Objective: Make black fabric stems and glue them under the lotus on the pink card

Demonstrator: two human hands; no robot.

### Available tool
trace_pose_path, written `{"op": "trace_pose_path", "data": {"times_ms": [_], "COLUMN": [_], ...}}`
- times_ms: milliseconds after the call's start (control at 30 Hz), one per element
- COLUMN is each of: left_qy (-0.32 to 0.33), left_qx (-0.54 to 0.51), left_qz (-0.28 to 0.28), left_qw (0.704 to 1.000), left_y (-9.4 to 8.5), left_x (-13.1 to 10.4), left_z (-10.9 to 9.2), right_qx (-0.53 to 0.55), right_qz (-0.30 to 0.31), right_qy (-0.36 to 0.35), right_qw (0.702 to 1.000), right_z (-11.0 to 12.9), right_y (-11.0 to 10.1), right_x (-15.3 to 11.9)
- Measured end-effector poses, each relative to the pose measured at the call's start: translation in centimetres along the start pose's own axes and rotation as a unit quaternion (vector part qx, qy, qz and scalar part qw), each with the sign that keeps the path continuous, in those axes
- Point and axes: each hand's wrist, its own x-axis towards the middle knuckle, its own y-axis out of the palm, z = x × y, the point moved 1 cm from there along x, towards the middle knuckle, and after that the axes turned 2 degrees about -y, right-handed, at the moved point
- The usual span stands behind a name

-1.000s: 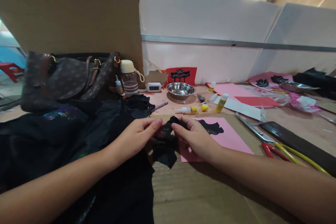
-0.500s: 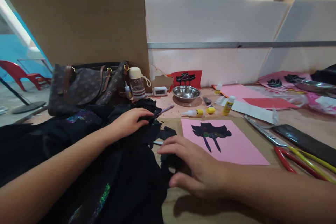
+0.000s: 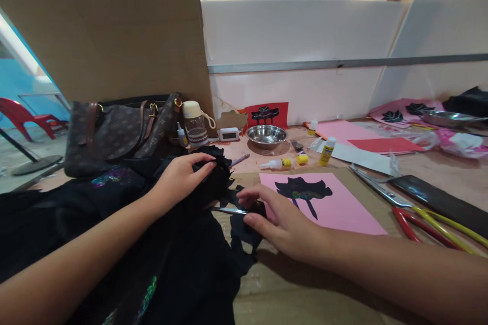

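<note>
Black cloth (image 3: 190,259) with ragged edges and glittery patches covers the table's left and centre. My left hand (image 3: 183,177) pinches a bunched edge of it, lifted a little. My right hand (image 3: 280,221) is curled with thumb and forefinger closed at the near end of a thin metal tool (image 3: 231,210), whose blade points left over the cloth; its handle is mostly hidden. Just beyond my right hand lies a pink sheet (image 3: 353,208) bearing a black roof-like cutout (image 3: 305,189) with two thin legs.
Large scissors (image 3: 396,200) and a dark case (image 3: 438,203) lie at the right. Behind are a metal bowl (image 3: 266,135), glue bottles (image 3: 327,152), a small clock (image 3: 229,134), a drink bottle (image 3: 195,124), a brown handbag (image 3: 118,132) and stacked paper (image 3: 385,145). Cardboard (image 3: 133,40) stands at the back left.
My left hand has lifted and bunched the cloth's edge. My right hand has closed on the metal tool, which now shows more of its blade. The view has shifted slightly.
</note>
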Motion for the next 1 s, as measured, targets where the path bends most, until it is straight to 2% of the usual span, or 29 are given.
{"op": "trace_pose_path", "data": {"times_ms": [133, 267, 367, 433, 500, 600, 733, 800, 867, 933, 1000], "left_qy": [-0.042, -0.098, -0.102, -0.095, -0.08, -0.067, -0.053, -0.033, -0.009, 0.006, 0.015], "left_qx": [-0.081, -0.257, -0.311, -0.295, -0.248, -0.173, -0.102, -0.06, -0.027, -0.012, -0.011], "left_qz": [0.018, 0.096, 0.131, 0.119, 0.086, 0.047, 0.028, 0.016, 0.014, 0.043, 0.097], "left_qw": [0.996, 0.957, 0.936, 0.943, 0.962, 0.982, 0.993, 0.998, 0.999, 0.999, 0.995], "left_y": [-0.5, 0.4, 1.1, 1.2, 1.0, 0.6, 0.1, -0.1, -0.3, -0.4, -0.4], "left_x": [-1.3, -3.2, -3.8, -3.6, -3.0, -2.1, -0.9, -0.3, 0.0, -0.3, -1.2], "left_z": [-3.4, -5.5, -5.9, -5.6, -5.0, -3.9, -2.2, -1.6, -1.4, -1.8, -2.7], "right_qx": [0.089, 0.206, 0.237, 0.236, 0.217, 0.182, 0.111, 0.037, -0.07, -0.187, -0.253], "right_qz": [-0.069, -0.061, -0.04, -0.047, -0.072, -0.104, -0.138, -0.127, -0.09, -0.053, -0.043], "right_qy": [0.044, 0.064, 0.123, 0.168, 0.159, 0.094, 0.008, -0.073, -0.198, -0.305, -0.341], "right_qw": [0.993, 0.975, 0.963, 0.956, 0.96, 0.973, 0.984, 0.989, 0.974, 0.932, 0.904], "right_z": [-0.7, -1.1, -1.1, -1.3, -1.5, -1.7, -1.5, -1.0, -0.3, 0.3, 0.6], "right_y": [-0.4, -0.3, -0.1, 0.0, 0.0, -0.3, -0.9, -1.1, -1.0, -0.9, -0.8], "right_x": [0.7, 1.1, 1.1, 1.0, 1.1, 1.5, 1.4, 1.0, 0.3, -0.3, -0.6]}}
